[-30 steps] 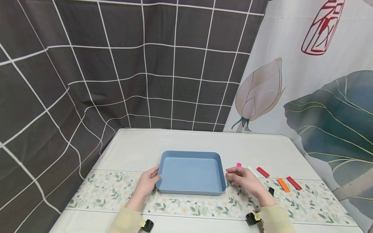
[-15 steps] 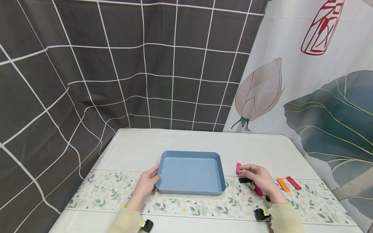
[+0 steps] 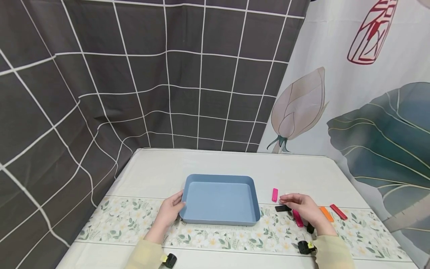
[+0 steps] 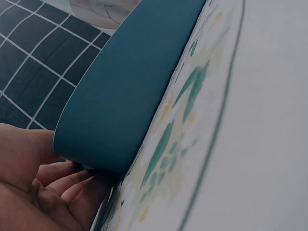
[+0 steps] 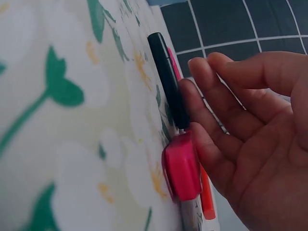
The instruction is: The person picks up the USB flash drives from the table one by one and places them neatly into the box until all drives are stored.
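A shallow blue tray lies on the table, its outer wall large in the left wrist view. My left hand grips its left side, thumb at the rim and fingers curled under the outside. To the right, my right hand hovers over small coloured bars, fingers loosely bent and nothing visible between them. Closest to it are a black bar and a pinkish-red bar. A pink bar lies just beyond its fingertips. In the right wrist view, the fingers come close to the black bar.
An orange bar and a red bar lie right of the right hand. A small black piece sits beneath that wrist. A floral strip crosses the white table; a dark grid curtain hangs behind.
My right hand has moved right from near the tray's right edge to above the bars, uncovering the black and pinkish-red ones. The left hand and tray have stayed put.
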The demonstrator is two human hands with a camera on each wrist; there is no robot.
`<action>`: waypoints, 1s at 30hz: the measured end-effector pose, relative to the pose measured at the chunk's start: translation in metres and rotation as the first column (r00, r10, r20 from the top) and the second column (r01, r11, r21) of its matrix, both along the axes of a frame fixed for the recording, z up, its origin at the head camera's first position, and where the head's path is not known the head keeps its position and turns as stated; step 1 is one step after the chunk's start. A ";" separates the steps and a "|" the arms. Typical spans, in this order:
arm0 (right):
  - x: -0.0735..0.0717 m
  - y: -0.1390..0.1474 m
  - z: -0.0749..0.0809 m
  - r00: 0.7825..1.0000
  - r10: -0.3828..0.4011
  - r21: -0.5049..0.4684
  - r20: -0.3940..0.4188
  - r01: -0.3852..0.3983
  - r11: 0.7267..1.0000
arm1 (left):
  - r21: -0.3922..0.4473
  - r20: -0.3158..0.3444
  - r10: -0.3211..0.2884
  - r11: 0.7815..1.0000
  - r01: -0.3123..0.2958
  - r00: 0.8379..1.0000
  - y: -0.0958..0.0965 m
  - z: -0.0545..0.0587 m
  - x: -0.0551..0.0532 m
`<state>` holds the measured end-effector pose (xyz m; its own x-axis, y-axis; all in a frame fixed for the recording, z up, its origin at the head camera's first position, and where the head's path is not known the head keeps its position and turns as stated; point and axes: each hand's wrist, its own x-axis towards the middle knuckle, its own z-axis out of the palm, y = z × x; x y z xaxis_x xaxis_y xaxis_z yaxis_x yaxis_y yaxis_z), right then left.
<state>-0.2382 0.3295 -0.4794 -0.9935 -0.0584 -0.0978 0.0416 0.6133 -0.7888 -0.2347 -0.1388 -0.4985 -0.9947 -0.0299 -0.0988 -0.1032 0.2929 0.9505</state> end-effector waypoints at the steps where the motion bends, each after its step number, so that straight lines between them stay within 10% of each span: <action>1: 0.000 0.000 -0.001 1.000 0.000 -0.003 0.004 0.000 1.000 | -0.007 -0.005 -0.003 1.000 0.003 1.000 0.000 0.000 0.000; 30: -0.002 -0.011 -0.008 0.998 0.066 0.249 -0.024 -0.058 0.967 | 0.012 0.012 0.008 1.000 -0.009 1.000 -0.001 -0.002 0.001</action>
